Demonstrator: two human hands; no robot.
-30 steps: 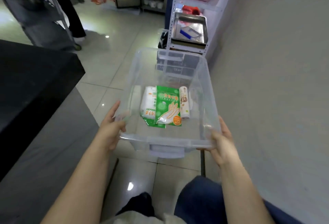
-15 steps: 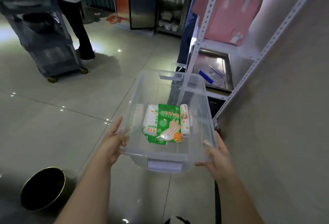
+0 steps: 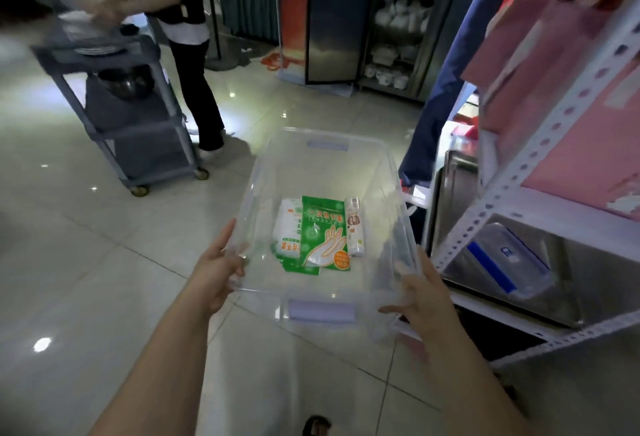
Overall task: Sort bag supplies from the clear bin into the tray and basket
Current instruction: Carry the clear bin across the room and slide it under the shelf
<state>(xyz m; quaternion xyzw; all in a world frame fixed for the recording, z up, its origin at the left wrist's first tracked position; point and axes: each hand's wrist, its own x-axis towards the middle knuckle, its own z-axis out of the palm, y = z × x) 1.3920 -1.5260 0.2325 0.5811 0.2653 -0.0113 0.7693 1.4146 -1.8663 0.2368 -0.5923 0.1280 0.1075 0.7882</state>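
I have the clear bin (image 3: pixel 325 228) held up over the tiled floor (image 3: pixel 104 262), one hand on each side of its near end: my left hand (image 3: pixel 218 269) has its grip closed on the left rim, thumb inside the wall, and my right hand (image 3: pixel 420 297) has its grip closed on the near right corner. The bin is see-through plastic with pale lilac handle pads at both ends. Flat on its bottom lie a green glove packet (image 3: pixel 323 233) with a hand printed on it, a white packet (image 3: pixel 287 228) partly under its left edge, and a small white roll (image 3: pixel 355 228) just beside its right edge. To my right stands a white slotted-metal shelf (image 3: pixel 540 165) carrying a steel tray (image 3: pixel 460 193) with a clear blue-edged lid (image 3: pixel 509 262) in it, and a pink bag (image 3: pixel 554 72) above. Across the glossy floor, another person (image 3: pixel 183 20) works at a grey cart (image 3: pixel 135 113) holding plates (image 3: pixel 93 37); a dark cabinet (image 3: pixel 346 20) stands at the back.
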